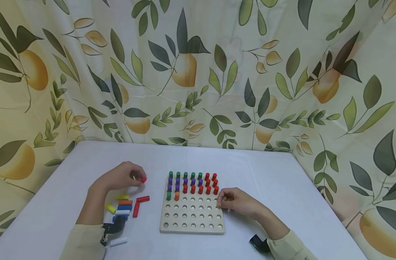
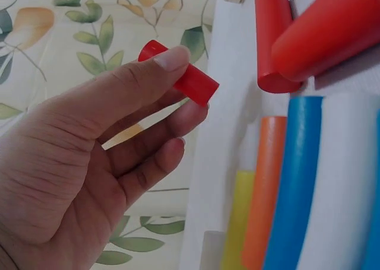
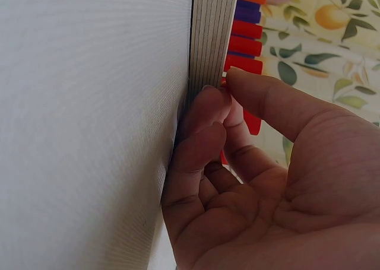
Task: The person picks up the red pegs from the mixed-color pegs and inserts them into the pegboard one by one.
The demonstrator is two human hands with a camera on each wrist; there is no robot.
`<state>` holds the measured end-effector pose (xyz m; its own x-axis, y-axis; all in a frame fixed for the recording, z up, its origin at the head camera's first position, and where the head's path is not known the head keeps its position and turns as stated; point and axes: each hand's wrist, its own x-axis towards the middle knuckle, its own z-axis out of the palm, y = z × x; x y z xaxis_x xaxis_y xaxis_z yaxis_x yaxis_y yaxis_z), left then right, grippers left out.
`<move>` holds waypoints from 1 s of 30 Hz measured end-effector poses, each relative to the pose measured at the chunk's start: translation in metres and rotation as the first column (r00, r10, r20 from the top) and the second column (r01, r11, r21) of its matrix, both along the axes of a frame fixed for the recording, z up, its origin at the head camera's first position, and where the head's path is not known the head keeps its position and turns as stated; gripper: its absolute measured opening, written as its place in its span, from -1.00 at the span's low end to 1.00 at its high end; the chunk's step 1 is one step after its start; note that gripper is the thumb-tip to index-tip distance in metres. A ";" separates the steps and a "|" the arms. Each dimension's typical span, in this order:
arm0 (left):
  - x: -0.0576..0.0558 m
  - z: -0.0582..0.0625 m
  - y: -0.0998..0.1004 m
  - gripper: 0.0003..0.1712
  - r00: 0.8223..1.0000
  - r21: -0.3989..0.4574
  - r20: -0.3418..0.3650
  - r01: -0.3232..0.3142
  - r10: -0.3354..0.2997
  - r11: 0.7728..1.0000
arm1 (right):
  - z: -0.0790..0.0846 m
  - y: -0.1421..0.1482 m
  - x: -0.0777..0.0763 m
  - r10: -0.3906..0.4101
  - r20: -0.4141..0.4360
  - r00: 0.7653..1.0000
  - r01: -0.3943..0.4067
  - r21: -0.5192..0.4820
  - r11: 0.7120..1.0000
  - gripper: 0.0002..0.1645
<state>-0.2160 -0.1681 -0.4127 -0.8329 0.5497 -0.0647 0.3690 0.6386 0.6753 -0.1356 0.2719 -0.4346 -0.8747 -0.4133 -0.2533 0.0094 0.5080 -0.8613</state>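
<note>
In the left wrist view my left hand (image 2: 113, 133) pinches a short red peg (image 2: 199, 85) between thumb and fingers. The head view shows that hand (image 1: 124, 175) raised left of the wooden pegboard (image 1: 192, 228), with the red peg (image 1: 143, 179) at its fingertips. My right hand (image 1: 238, 203) grips the board's right edge, its thumb by the top face and bent fingers along the side (image 3: 214, 32). Green pegs (image 1: 185, 174), purple pegs (image 1: 177, 181) and red pegs (image 1: 201, 189) stand in the back rows, with an orange peg (image 1: 176, 196) in front of them.
Loose red pegs (image 1: 136, 209), yellow pegs (image 1: 110, 208), an orange peg (image 1: 125, 203), blue pegs (image 1: 124, 207) and white pegs (image 1: 118, 242) lie on the white table (image 1: 146, 238) left of the board. A fruit-patterned curtain (image 1: 198, 108) hangs behind.
</note>
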 end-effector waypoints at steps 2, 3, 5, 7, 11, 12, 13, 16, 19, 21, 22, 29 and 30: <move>0.001 0.002 0.001 -0.86 1.000 0.005 -0.007 0.006 -0.006 1.000 | 0.000 0.000 0.000 -0.002 0.006 1.000 0.002 -0.001 1.000 -0.88; 0.001 0.003 0.002 -0.85 1.000 0.007 -0.009 0.009 -0.009 1.000 | 0.000 0.000 0.000 -0.003 0.008 1.000 0.003 -0.001 1.000 -0.87; 0.002 0.004 0.003 -0.84 1.000 0.011 -0.016 0.015 -0.014 1.000 | 0.001 0.000 0.000 -0.004 0.010 1.000 0.004 0.000 1.000 -0.87; 0.002 0.006 0.004 -0.83 1.000 0.020 -0.024 0.020 -0.020 1.000 | 0.001 0.000 0.001 -0.002 0.009 1.000 0.002 -0.001 1.000 -0.87; 0.002 0.008 0.005 -0.80 0.998 0.051 -0.042 0.037 -0.035 0.998 | 0.003 -0.001 0.001 0.003 0.003 1.000 -0.003 0.001 1.000 -0.88; 0.002 0.008 0.006 -0.80 0.998 0.057 -0.044 0.039 -0.037 0.998 | 0.003 -0.001 0.001 0.004 0.002 1.000 -0.004 0.002 1.000 -0.88; 0.002 0.008 0.006 -0.79 0.998 0.063 -0.047 0.046 -0.043 0.997 | 0.003 -0.001 0.001 0.004 0.001 1.000 -0.004 0.003 1.000 -0.88; 0.002 0.010 0.009 -0.79 0.997 0.078 -0.051 0.061 -0.057 0.995 | 0.003 -0.001 0.001 0.002 0.002 1.000 -0.002 0.008 1.000 -0.88; 0.002 0.012 0.012 -0.79 0.996 0.087 -0.058 0.075 -0.070 0.993 | 0.003 0.000 0.000 0.003 0.005 1.000 -0.003 -0.001 1.000 -0.88; 0.002 0.014 0.014 -0.78 0.995 0.093 -0.061 0.084 -0.078 0.992 | 0.003 0.000 0.000 0.005 0.002 1.000 -0.005 -0.005 1.000 -0.88; 0.002 0.014 0.016 -0.78 0.995 0.093 -0.062 0.087 -0.081 0.992 | 0.003 0.000 0.001 0.005 0.000 1.000 -0.005 -0.005 1.000 -0.88; 0.006 0.019 0.021 -0.78 0.995 0.093 -0.056 0.092 -0.087 0.991 | 0.003 -0.001 0.000 0.003 0.006 1.000 -0.003 0.004 1.000 -0.88; 0.007 0.020 0.022 -0.78 0.994 0.094 -0.057 0.095 -0.090 0.991 | 0.003 -0.001 0.000 0.004 0.007 1.000 -0.004 0.007 1.000 -0.88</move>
<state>-0.2091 -0.1462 -0.3931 -0.7789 0.6262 0.0346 0.4601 0.5331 0.7100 -0.1360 0.2712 -0.4318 -0.8713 -0.4148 -0.2623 0.0134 0.5141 -0.8576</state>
